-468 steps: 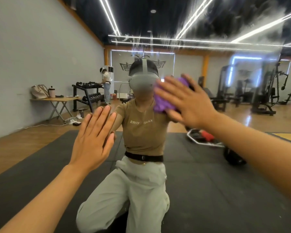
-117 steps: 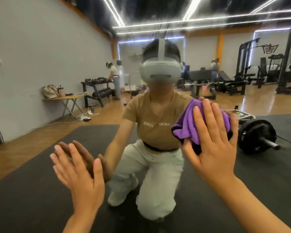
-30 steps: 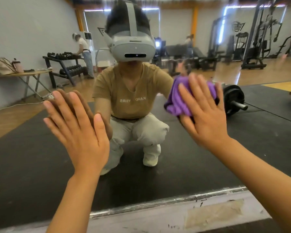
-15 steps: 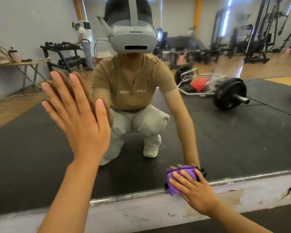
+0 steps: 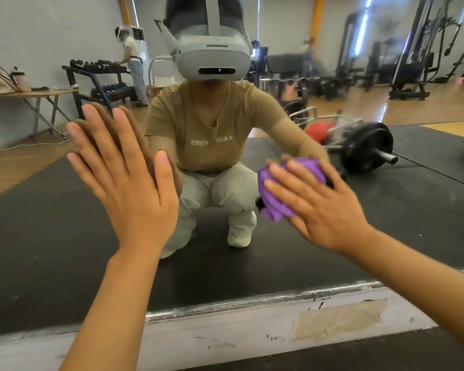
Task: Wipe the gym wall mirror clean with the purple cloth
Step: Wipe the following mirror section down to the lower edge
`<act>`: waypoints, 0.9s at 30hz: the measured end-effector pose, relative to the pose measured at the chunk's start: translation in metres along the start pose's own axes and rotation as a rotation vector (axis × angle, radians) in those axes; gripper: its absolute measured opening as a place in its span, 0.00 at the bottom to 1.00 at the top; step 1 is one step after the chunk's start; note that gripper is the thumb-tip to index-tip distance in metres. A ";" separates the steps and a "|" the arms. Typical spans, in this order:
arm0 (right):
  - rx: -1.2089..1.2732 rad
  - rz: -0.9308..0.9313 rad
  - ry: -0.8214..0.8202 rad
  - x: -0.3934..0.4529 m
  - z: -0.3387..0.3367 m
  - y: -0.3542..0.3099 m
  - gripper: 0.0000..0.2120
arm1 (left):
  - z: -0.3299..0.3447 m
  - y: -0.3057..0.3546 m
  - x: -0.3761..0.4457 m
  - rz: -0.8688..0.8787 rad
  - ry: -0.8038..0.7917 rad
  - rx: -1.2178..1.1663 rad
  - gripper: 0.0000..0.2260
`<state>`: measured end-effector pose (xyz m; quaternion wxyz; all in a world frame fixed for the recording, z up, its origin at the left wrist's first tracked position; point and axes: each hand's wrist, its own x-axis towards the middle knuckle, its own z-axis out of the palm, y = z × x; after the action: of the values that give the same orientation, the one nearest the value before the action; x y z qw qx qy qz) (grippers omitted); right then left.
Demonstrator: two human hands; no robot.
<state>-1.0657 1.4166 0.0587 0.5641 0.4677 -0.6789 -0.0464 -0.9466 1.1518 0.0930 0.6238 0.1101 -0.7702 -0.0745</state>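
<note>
The wall mirror (image 5: 51,236) fills most of the head view and reflects a crouching person in a headset. My right hand (image 5: 314,204) presses the bunched purple cloth (image 5: 276,199) flat against the glass, fingers straight and spread, low on the mirror right of centre. My left hand (image 5: 126,178) lies flat on the glass with straight fingers, left of centre at about the same height. Most of the cloth is hidden under my right palm.
The mirror's metal bottom edge (image 5: 225,303) runs above a scuffed white base strip (image 5: 225,336) with a taped patch (image 5: 338,319). Reflected in the glass are a black mat, a barbell (image 5: 364,148), a dumbbell rack (image 5: 99,81), a folding table and another person.
My right hand has swept the cloth up from the mirror's bottom edge to mid-height. My left hand stays flat on the glass.
</note>
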 end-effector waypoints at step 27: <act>0.028 -0.260 -0.175 -0.041 0.021 -0.032 0.30 | -0.011 -0.010 -0.003 0.059 -0.050 -0.008 0.30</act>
<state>-1.0671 1.4173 0.0029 0.4854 0.5535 -0.6599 -0.1503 -0.9343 1.1428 0.0895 0.6067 0.0832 -0.7882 -0.0620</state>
